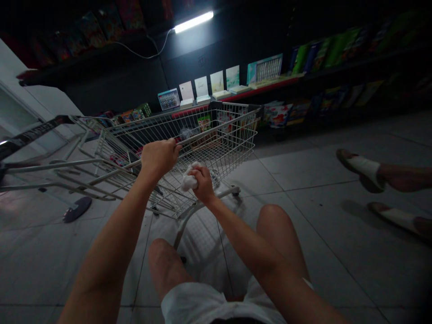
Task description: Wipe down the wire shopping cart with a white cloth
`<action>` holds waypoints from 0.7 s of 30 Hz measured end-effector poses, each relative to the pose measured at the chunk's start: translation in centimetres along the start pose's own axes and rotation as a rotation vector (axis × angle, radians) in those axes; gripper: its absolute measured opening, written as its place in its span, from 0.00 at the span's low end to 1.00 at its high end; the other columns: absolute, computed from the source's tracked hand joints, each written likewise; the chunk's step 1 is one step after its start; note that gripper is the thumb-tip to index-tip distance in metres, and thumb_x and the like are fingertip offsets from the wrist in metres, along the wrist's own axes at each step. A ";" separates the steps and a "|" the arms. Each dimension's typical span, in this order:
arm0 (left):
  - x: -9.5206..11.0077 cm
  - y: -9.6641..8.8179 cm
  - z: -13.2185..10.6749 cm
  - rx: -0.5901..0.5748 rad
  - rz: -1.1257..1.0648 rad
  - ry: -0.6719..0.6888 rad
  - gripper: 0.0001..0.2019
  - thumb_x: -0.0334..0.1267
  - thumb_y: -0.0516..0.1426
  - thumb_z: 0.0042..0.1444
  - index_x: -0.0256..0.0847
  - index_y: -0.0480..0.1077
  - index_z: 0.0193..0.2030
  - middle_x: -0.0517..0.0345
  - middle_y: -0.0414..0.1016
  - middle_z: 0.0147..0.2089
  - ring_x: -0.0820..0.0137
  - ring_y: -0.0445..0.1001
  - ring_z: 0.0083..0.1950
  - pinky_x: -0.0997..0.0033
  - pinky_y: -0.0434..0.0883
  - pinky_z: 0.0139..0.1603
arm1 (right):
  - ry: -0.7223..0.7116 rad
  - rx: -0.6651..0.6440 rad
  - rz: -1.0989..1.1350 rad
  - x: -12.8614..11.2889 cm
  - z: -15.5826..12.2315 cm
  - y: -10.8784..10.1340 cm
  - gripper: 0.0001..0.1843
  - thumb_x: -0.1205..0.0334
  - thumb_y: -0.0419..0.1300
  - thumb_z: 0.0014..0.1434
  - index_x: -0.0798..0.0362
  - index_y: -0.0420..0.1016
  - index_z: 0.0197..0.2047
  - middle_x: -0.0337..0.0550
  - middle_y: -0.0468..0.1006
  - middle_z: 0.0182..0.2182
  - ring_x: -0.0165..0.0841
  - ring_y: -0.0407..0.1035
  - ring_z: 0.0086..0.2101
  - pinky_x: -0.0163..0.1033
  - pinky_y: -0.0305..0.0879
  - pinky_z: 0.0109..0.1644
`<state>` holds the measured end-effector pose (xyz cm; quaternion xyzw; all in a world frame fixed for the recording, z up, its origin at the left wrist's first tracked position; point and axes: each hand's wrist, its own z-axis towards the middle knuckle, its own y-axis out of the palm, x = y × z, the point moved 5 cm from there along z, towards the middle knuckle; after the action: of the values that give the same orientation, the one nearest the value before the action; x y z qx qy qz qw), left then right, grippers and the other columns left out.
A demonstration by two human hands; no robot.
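A metal wire shopping cart stands side-on in front of me, its handle at the far left. My left hand is closed over the top rail of the cart's near side. Lower and to the right, my right hand grips a crumpled white cloth against the wire side of the basket. The cloth bunches out past my fingers on the left. Whether it is a rag or paper tissue is hard to tell in the dim light.
Behind the cart runs a dark shelf with upright books and boxes under a bright tube light. Another person's feet in light shoes are at the right on the tiled floor. A round dark base stands at left.
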<state>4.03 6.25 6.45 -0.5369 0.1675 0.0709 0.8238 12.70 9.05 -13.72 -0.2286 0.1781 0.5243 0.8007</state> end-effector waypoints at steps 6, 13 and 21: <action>-1.0 0.0 -1.3 0.014 0.027 -0.011 0.21 0.49 0.45 0.67 0.40 0.73 0.48 0.44 0.81 0.43 0.52 0.79 0.45 0.62 0.68 0.38 | -0.126 -0.103 -0.052 -2.7 1.6 1.3 0.12 0.63 0.57 0.62 0.49 0.77 0.47 0.47 0.72 0.51 0.38 0.63 0.52 0.44 0.61 0.60; -2.2 -0.1 -2.5 -0.050 0.042 -0.058 0.23 0.53 0.44 0.66 0.41 0.74 0.48 0.45 0.81 0.43 0.55 0.79 0.44 0.63 0.68 0.40 | 0.046 -0.205 -0.111 4.8 -9.7 1.1 0.13 0.72 0.58 0.52 0.52 0.78 0.39 0.47 0.73 0.41 0.37 0.66 0.45 0.44 0.69 0.50; -1.1 0.3 -0.1 -0.173 0.040 0.102 0.30 0.58 0.41 0.66 0.40 0.77 0.46 0.47 0.81 0.40 0.58 0.79 0.44 0.64 0.69 0.41 | 0.087 -0.169 -0.020 2.7 -9.1 3.9 0.16 0.67 0.60 0.55 0.49 0.77 0.47 0.47 0.70 0.48 0.38 0.63 0.51 0.45 0.65 0.58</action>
<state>2.87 6.31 6.52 -0.6056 0.2128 0.0740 0.7632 9.75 7.45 -23.39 -0.3197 0.1655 0.5191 0.7752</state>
